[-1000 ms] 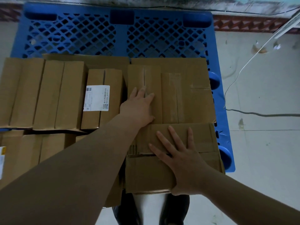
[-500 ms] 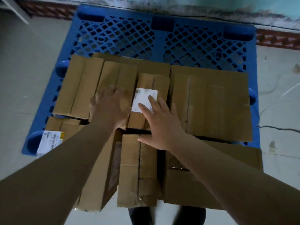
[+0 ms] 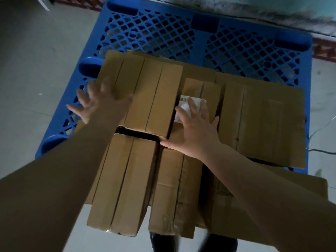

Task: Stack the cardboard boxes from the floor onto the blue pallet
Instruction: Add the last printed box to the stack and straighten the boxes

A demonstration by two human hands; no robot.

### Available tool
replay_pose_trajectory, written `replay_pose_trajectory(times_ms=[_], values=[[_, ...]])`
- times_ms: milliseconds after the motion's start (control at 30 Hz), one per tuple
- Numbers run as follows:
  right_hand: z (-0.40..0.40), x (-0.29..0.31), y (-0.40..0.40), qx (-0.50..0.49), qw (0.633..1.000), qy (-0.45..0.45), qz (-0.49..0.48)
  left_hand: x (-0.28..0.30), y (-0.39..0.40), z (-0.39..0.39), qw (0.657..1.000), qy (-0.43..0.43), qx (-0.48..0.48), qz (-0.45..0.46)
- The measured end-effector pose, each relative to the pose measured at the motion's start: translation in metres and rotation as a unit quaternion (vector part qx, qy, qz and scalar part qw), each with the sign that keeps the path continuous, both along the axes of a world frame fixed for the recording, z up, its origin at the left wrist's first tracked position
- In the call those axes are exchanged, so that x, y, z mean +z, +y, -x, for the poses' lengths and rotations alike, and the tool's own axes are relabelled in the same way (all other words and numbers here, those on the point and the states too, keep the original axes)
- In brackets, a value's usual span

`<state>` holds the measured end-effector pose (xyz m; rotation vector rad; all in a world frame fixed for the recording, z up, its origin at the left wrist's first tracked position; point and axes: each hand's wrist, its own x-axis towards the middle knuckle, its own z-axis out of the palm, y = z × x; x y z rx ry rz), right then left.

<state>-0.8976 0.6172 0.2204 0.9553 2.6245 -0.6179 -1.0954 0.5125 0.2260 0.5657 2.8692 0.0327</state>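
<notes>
The left hand (image 3: 101,104) is spread wide, with all its fingers apart and straight. It is blurry, so I cannot tell if it touches anything. It is over the left edge of a row of tall thin boxes (image 3: 145,99) that lie side by side on the blue pallet (image 3: 236,46). Past its fingertips you can see the blue holes of the pallet and the grey floor (image 3: 36,70).

The right hand (image 3: 196,130) is wide too, fingers straight and spread. It lies flat on a small box (image 3: 201,88) that has a white label (image 3: 185,100) on top. The fingers cover part of the label. The thumb points to the left, toward a dark gap between the boxes.

Just to the right of this hand is a big flat box (image 3: 263,122), touching the small box. Beyond both hands the far part of the pallet is bare blue grid.

Closer to the person, under the two arms, there are more boxes. A long box (image 3: 120,186) lies under the left arm, and another box (image 3: 171,193) lies just beside it, under the right wrist. A wider box (image 3: 227,200) sits below the right arm. These near boxes stick out past the near edge of the pallet
</notes>
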Motion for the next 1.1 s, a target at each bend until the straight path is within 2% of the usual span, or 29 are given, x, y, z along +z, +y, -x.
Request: replay_pose_trajectory(times_ms=[100,200,367,567,633,700,767,833,900,1000,1100], values=[[0.006,0.004,-0.002,-0.002,1.0,0.007,-0.012,0.0,-0.014,0.022,0.998,-0.049,0.03,-0.002],[0.024,0.002,-0.001,-0.001,1.0,-0.026,-0.001,0.0,-0.012,0.016,0.992,-0.123,0.009,-0.02],[0.031,-0.004,-0.009,-0.069,0.997,-0.038,0.014,0.0,-0.016,-0.001,0.992,-0.111,-0.047,-0.019],[0.023,0.002,-0.014,-0.065,0.996,-0.053,0.02,-0.003,-0.032,0.011,0.982,-0.147,-0.112,-0.038],[0.027,0.015,-0.02,-0.059,0.998,-0.03,0.0,-0.001,-0.042,0.009,0.982,-0.143,-0.108,-0.056],[0.028,0.031,-0.047,0.01,0.998,0.046,-0.028,0.001,-0.057,0.006,0.99,-0.093,-0.095,-0.051],[0.021,0.046,-0.093,0.15,0.983,0.11,-0.01,0.005,-0.075,0.004,0.996,-0.041,-0.082,-0.02],[0.011,0.052,-0.141,0.29,0.951,0.103,0.042,0.008,-0.09,0.003,0.996,-0.083,-0.037,-0.022],[0.007,0.048,-0.173,0.371,0.924,0.057,0.073,0.007,-0.104,0.001,0.989,-0.146,0.012,-0.025],[0.008,0.034,-0.195,0.39,0.919,0.009,0.064,0.002,-0.121,-0.007,0.958,-0.262,0.064,-0.098],[0.002,0.021,-0.199,0.354,0.935,0.009,0.012,-0.002,-0.133,-0.019,0.955,-0.265,0.042,-0.126]])
